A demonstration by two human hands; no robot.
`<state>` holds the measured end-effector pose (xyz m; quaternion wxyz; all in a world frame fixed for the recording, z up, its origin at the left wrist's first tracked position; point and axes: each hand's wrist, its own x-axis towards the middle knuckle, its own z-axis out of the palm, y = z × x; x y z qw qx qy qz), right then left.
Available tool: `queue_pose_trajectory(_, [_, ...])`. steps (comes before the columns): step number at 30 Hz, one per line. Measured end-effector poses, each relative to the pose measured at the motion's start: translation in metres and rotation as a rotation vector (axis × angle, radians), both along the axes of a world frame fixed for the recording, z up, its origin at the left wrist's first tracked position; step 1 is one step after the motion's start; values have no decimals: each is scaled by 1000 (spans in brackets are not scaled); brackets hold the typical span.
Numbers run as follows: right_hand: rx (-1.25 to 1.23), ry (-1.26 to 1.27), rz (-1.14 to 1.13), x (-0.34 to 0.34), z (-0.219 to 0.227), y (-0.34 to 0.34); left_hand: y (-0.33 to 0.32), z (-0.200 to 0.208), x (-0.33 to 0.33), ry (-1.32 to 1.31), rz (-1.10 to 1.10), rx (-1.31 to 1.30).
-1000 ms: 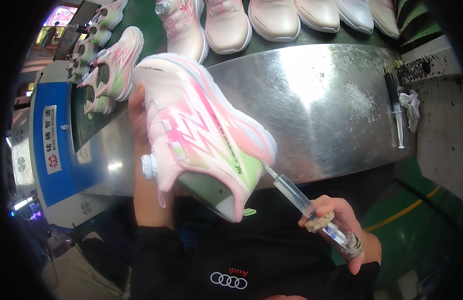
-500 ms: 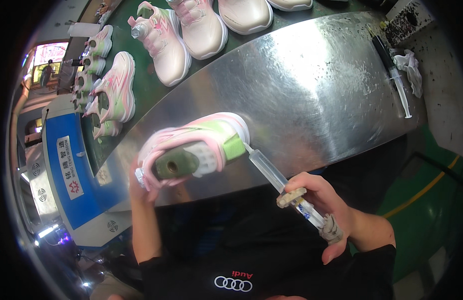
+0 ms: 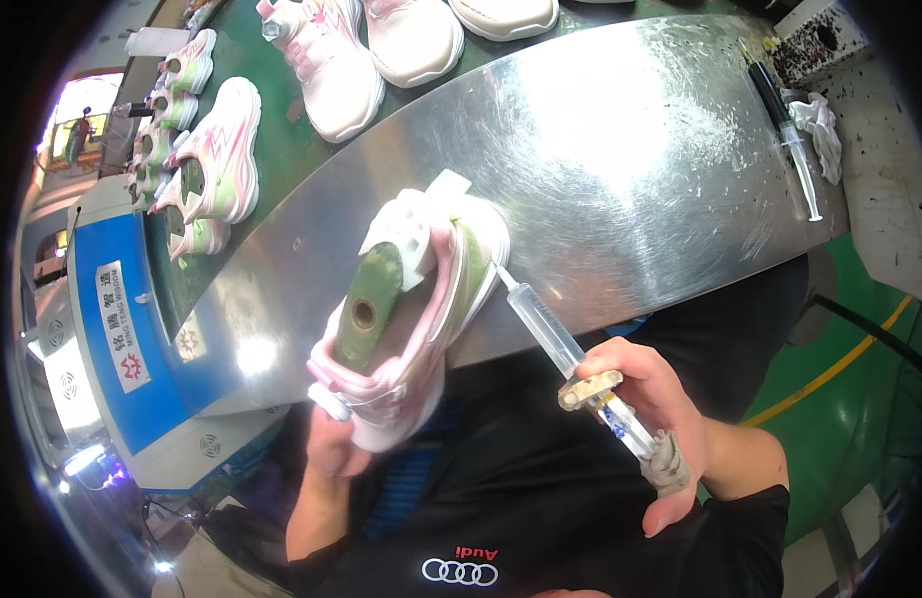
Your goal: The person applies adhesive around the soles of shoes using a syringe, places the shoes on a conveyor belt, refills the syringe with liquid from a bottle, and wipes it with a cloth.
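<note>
My left hand grips a pink, white and green sneaker by its toe end, its fingers partly hidden underneath. The shoe is held over the near edge of the metal plate, opening toward me, with a green last inside. In my right hand is a clear syringe, its flange and plunger end wrapped in tape-like material. The nozzle tip is at the shoe's heel side, by the edge where sole meets upper; whether it touches I cannot tell.
Beneath the shoe lies a curved metal plate. Several similar sneakers stand on the green surface beyond it, others at the left. Far right are a dark-and-clear syringe and a crumpled white cloth. A blue-and-white machine stands left.
My left hand has turned the sneaker so its toe end swings down toward me and its heel points away. The syringe has shifted slightly right and stays by the heel.
</note>
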<state>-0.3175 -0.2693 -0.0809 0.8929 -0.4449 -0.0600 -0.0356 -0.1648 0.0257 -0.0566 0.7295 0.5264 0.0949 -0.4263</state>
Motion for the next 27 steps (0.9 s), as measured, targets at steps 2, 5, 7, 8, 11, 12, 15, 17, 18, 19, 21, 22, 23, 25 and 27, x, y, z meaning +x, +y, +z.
queue_pose_trajectory(2, [-7, -40, 31, -1, 0, -1, -5, -5, -11, 68, -7, -70])
queue_pose_trajectory(5, [-2, -31, 32, -4, 9, 1, -16, -7, -21, 140, -37, -156])
queue_pose_trajectory(7, [-16, -13, 60, -5, 16, 0, -19, -10, -29, 186, -57, -222])
queue_pose_trajectory(8, [-23, -9, 69, -6, 20, -1, -22, -11, -31, 222, -74, -258])
queue_pose_trajectory(11, [-139, 55, 175, -10, 34, -5, -24, -21, -40, 286, -107, -363])
queue_pose_trajectory(12, [-179, 71, 208, -12, 39, -7, -28, -22, -42, 283, -104, -371])
queue_pose_trajectory(15, [-71, 190, 189, -25, 59, -7, -47, -28, -46, 430, -150, -482])
queue_pose_trajectory(17, [-189, 195, 261, -28, 78, -17, -55, -30, -47, 466, -182, -520])
queue_pose_trajectory(18, [-240, 219, 313, -33, 87, -21, -60, -33, -47, 515, -231, -563])
queue_pose_trajectory(19, [-280, 193, 291, -37, 92, -23, -65, -35, -47, 539, -256, -616])
queue_pose_trajectory(21, [-337, 196, 277, -46, 104, -29, -75, -41, -48, 587, -298, -638])
queue_pose_trajectory(22, [-377, 189, 260, -51, 111, -32, -83, -43, -49, 629, -343, -641])
queue_pose_trajectory(23, [-413, 188, 220, -57, 116, -32, -93, -40, -52, 569, -348, -555])
queue_pose_trajectory(25, [-446, 160, 150, -71, 113, -32, -110, -37, -48, 598, -406, -565])
queue_pose_trajectory(27, [-475, 125, 83, -81, 115, -33, -127, -36, -45, 585, -475, -552])
